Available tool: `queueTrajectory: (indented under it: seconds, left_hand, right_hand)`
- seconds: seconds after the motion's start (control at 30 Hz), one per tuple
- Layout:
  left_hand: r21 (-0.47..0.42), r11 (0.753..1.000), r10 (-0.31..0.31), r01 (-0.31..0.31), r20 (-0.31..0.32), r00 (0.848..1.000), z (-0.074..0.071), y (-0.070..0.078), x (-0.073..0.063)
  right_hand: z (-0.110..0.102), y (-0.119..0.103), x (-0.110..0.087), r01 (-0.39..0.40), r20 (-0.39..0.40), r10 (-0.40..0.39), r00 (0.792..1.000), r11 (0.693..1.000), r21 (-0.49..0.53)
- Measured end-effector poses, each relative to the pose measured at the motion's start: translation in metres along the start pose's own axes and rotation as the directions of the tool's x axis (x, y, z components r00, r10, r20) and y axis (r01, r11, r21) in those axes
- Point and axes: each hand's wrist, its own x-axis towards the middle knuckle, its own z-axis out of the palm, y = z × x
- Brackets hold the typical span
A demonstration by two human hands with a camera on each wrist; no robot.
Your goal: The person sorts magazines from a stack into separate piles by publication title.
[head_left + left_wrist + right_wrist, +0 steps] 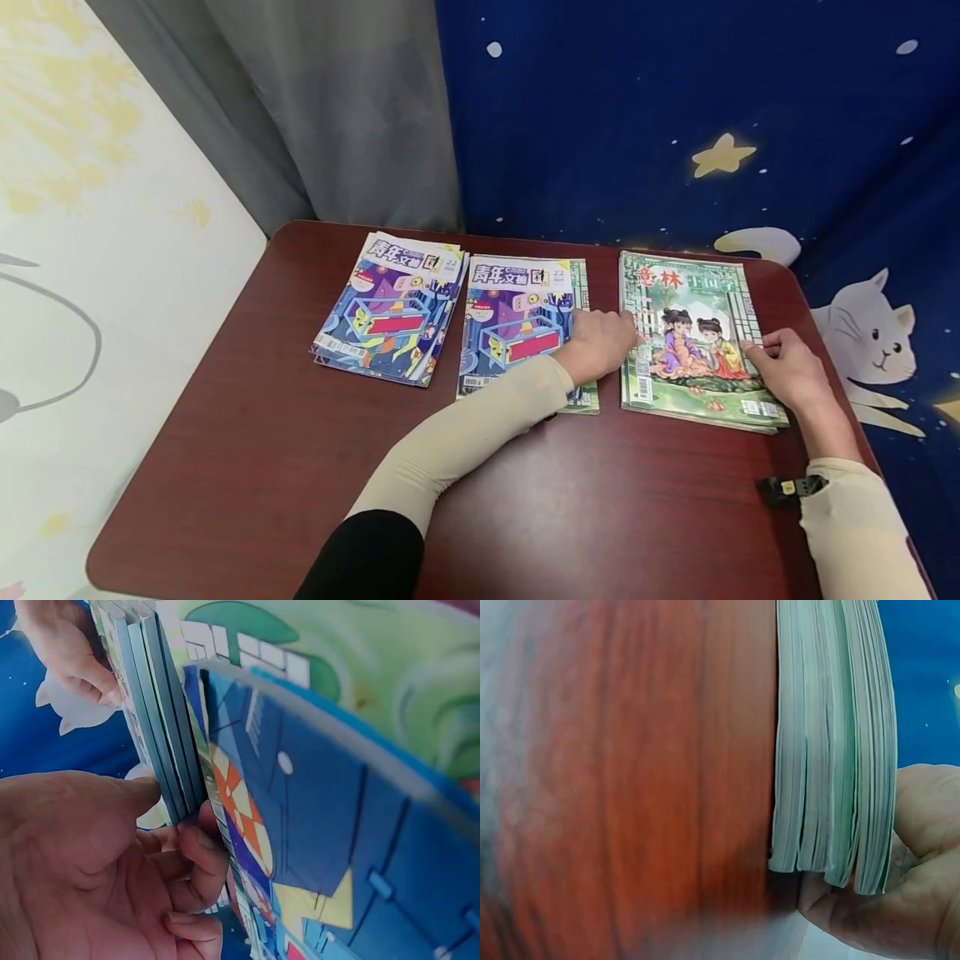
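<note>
A stack of green magazines (693, 333), two illustrated figures on its top cover, lies at the right of the table. My left hand (602, 342) holds its left, spine side; in the left wrist view the thumb and curled fingers meet the stacked spines (161, 712). My right hand (791, 371) grips the opposite edge, thumb over the cover, beside the page edges (832, 750) in the right wrist view. Under my left forearm lies a middle stack, a purple-and-blue magazine (517, 308) on top and a green one (585, 404) showing beneath.
Another stack of purple-and-blue magazines (390, 308) sits slightly turned at the left. The dark red wooden table (247, 467) has rounded corners. Behind it hang a grey curtain (360, 108) and a blue starry curtain (600, 125); a white wall (112, 250) stands at the left.
</note>
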Motion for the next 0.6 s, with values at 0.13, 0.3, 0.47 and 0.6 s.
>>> queueTrajectory:
  seconds: [0.13, 0.3, 0.47, 0.6]
  left_hand:
    - [-0.097, 0.995, -0.012, 0.017, 0.048, 0.999, 0.001, -0.005, 0.001]
    - [-0.367, 0.930, 0.002, 0.032, 0.091, 0.996, -0.004, -0.020, 0.003]
    - [-0.611, 0.792, 0.028, -0.017, 0.008, 1.000, -0.020, -0.049, -0.004]
    - [-0.650, 0.758, -0.001, -0.048, -0.075, 0.997, -0.032, -0.072, -0.013]
  right_hand:
    - [-0.001, 0.002, 0.000, 0.000, 0.011, -0.001, 1.000, 1.000, 0.031]
    - [-0.008, 0.010, 0.001, -0.015, 0.062, 0.006, 0.998, 0.988, 0.152]
    - [-0.015, 0.010, 0.000, -0.047, 0.095, 0.028, 0.995, 0.977, 0.207]
    - [-0.015, -0.003, -0.001, -0.054, 0.093, 0.036, 0.995, 0.979, 0.195]
